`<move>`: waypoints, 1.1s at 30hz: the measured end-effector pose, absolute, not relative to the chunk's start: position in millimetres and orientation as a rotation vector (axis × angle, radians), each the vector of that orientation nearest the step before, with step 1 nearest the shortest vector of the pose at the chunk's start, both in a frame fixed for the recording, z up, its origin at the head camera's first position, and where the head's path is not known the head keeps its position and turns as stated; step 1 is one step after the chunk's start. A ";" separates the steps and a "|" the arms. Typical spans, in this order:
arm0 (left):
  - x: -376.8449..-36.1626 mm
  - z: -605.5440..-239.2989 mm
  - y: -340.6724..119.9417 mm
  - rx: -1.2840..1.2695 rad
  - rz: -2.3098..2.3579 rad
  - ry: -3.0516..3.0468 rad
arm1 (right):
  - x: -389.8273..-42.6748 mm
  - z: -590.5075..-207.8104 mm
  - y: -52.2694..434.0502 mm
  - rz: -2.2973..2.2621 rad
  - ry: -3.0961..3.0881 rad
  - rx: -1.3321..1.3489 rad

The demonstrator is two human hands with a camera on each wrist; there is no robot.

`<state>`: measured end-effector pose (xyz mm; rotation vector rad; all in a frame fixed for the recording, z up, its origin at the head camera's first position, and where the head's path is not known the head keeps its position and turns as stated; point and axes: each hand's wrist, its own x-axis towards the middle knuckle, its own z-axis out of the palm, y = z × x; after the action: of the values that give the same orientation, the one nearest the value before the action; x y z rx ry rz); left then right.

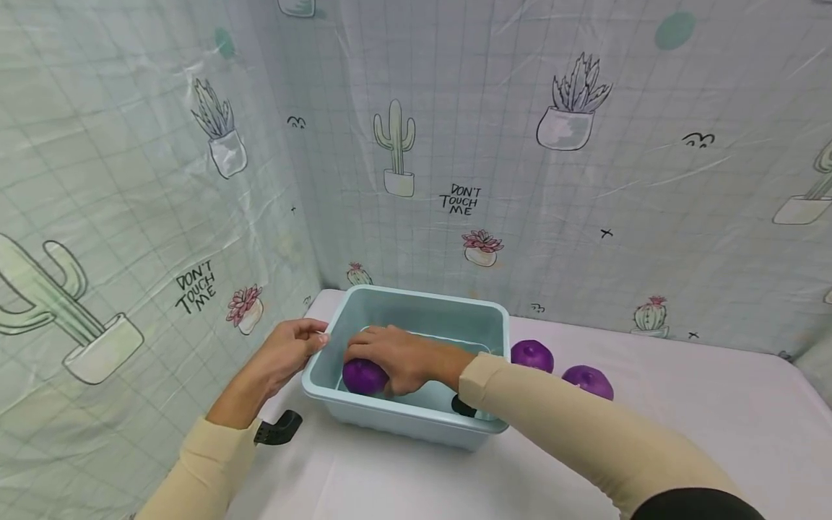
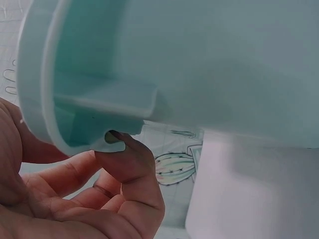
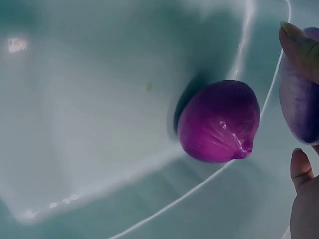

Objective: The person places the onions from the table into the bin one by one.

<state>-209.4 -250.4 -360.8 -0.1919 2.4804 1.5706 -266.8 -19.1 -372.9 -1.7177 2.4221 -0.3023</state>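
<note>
A pale blue plastic bin (image 1: 416, 419) stands on the table. My left hand (image 1: 286, 354) pinches its left rim; in the left wrist view a bent finger (image 2: 134, 164) hooks under the rim's edge (image 2: 32, 74). My right hand (image 1: 396, 354) reaches inside the bin and grips a purple onion (image 1: 365, 377) near the front left corner. The right wrist view has that held onion (image 3: 299, 99) at its right edge, between thumb and finger. Another purple onion (image 3: 219, 122) lies loose on the bin floor there, hidden in the head view.
Two more purple onions (image 1: 531, 355) (image 1: 588, 381) sit on the white table (image 1: 682, 404), right of the bin. A cactus-print sheet (image 1: 455, 144) hangs behind and at the left. Black wrist camera mounts (image 1: 279, 427) stick out beneath both wrists.
</note>
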 end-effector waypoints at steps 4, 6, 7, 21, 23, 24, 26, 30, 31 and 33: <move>-208.9 -359.7 -247.3 -0.187 1.567 2.476 | -265.8 -376.2 -18.2 -0.216 2.415 -1.735; -209.2 -359.9 -245.6 -0.189 1.566 2.470 | -264.3 -377.4 -17.2 -0.160 2.421 -1.726; -209.6 -360.2 -244.6 -0.188 1.566 2.468 | -263.4 -377.5 -16.6 -0.136 2.423 -1.715; -210.3 -359.6 -236.4 -0.147 1.531 2.499 | -256.7 -357.0 3.0 -0.047 2.524 -1.587; -210.6 -360.3 -237.6 -0.150 1.519 2.505 | -255.4 -347.3 10.2 -0.048 2.546 -1.534; -211.0 -361.0 -238.6 -0.150 1.515 2.509 | -255.0 -341.9 14.4 -0.053 2.558 -1.506; -211.2 -362.1 -240.9 -0.148 1.508 2.517 | -254.5 -329.7 24.6 -0.066 2.580 -1.451; -208.5 -363.0 -246.2 -0.160 1.487 2.537 | -252.0 -304.1 51.0 -0.125 2.621 -1.361; -207.3 -362.7 -247.7 -0.165 1.485 2.539 | -251.0 -298.4 58.8 -0.146 2.633 -1.341; -205.7 -362.0 -250.7 -0.175 1.481 2.544 | -249.4 -289.4 76.2 -0.211 2.653 -1.293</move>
<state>-205.7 -250.7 -362.0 -0.1751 2.5438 1.4808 -249.4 76.2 -289.4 -1.2933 2.6528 -0.2107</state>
